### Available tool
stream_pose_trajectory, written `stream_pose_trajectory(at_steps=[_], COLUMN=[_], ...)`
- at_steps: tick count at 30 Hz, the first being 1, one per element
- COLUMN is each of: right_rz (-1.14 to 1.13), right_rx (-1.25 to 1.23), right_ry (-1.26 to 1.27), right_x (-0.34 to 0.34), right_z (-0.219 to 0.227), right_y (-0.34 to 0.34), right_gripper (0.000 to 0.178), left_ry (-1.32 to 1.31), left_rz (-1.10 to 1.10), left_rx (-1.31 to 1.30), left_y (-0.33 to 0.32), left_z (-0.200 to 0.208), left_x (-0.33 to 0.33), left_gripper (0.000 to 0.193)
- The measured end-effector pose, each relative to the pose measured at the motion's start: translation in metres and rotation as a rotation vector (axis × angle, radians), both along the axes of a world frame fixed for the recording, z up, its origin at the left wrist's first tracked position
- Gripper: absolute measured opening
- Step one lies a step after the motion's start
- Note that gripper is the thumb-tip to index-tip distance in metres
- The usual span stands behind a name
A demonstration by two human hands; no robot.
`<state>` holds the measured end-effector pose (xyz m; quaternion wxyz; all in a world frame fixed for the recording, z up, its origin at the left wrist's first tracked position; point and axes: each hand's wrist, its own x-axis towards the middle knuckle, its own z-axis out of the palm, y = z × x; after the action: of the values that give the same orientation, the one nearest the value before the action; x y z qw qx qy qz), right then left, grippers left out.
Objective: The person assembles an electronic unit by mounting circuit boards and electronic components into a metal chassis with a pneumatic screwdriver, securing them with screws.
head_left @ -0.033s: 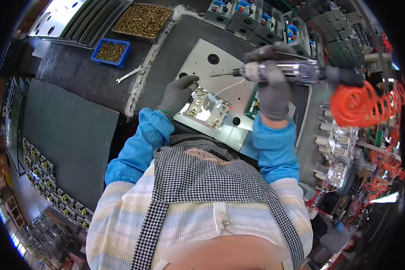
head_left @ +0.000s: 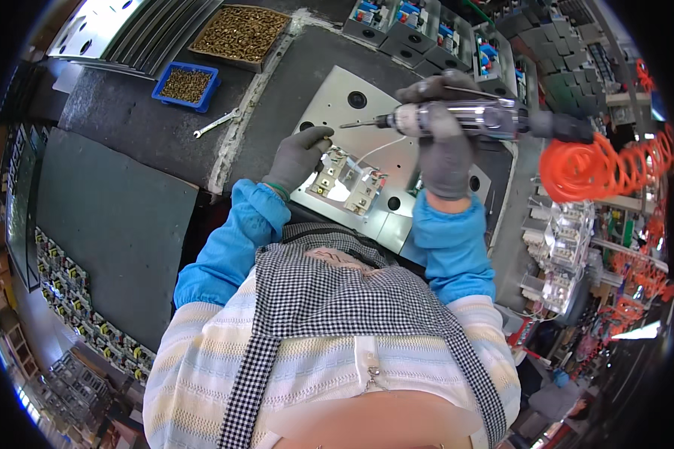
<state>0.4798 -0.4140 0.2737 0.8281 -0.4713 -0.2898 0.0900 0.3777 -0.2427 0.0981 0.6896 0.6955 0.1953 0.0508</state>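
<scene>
My right hand (head_left: pixel 445 146), in a grey glove, grips a pneumatic screwdriver (head_left: pixel 494 118) held level, its long thin bit (head_left: pixel 359 124) pointing left. The bit's tip is close to my gloved left hand (head_left: pixel 299 156) but apart from it. Thumb and forefinger of that hand are pinched on a small brass-coloured screw, mostly hidden by the glove. Below the fingers, a pale module with metal terminals (head_left: pixel 344 182) lies on a silver metal plate (head_left: pixel 344 97) with round holes. A white wire (head_left: pixel 382 148) runs up from the module. A green circuit board (head_left: pixel 418 182) is partly hidden behind my right wrist.
A red coiled air hose (head_left: pixel 577 168) hangs at the right. Brass-coloured screws fill a cardboard box (head_left: pixel 259 62) and a blue tray (head_left: pixel 157 93) at the far left, near a wrench (head_left: pixel 217 123). Several grey housings (head_left: pixel 408 52) stand at the back.
My right hand and the screwdriver have shifted slightly left, bringing the bit's tip nearer my left fingers. The left hand has hardly moved.
</scene>
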Motion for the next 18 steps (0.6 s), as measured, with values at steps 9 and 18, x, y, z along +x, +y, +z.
stream_pose_trajectory(at_steps=[9,18], right_rz=[-0.038,-0.256], right_rx=[-0.084,-0.133], right_ry=[0.086,0.072], right_x=[-0.005,-0.014], right_z=[-0.044,-0.046], right_y=[0.031,0.034], right_gripper=[0.038,0.036], left_ry=[0.102,0.121], left_rz=[-0.123,-0.047], left_rx=[-0.021,-0.071], left_y=[0.009,0.004], left_z=[-0.003,-0.002], left_x=[-0.002,0.000], left_gripper=[0.029,0.026])
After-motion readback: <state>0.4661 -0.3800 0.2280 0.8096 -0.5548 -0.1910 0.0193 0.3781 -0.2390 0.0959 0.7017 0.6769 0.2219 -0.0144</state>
